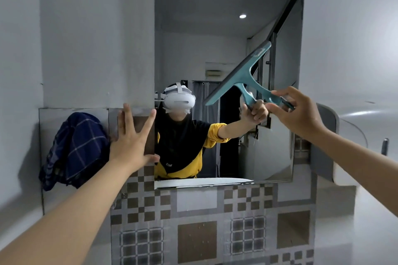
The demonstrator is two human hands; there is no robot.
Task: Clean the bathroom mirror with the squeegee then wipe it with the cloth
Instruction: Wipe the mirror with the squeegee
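Observation:
A teal squeegee [245,74] with a dark rubber blade is tilted against the right half of the wall mirror [193,28]. My right hand [295,112] grips its handle from the right, at about mid-height of the glass. My left hand [133,135] is spread flat on the wall tile at the mirror's left edge, holding nothing. A dark blue checked cloth [75,148] hangs on the wall just left of that hand. The mirror reflects a person in a yellow and black top, with the arm and squeegee.
Brown and grey patterned tiles [204,221] cover the wall below the mirror. A grey wall [86,38] rises to the left. At the right stand a curved white fixture [344,146] and a small dark knob [385,146].

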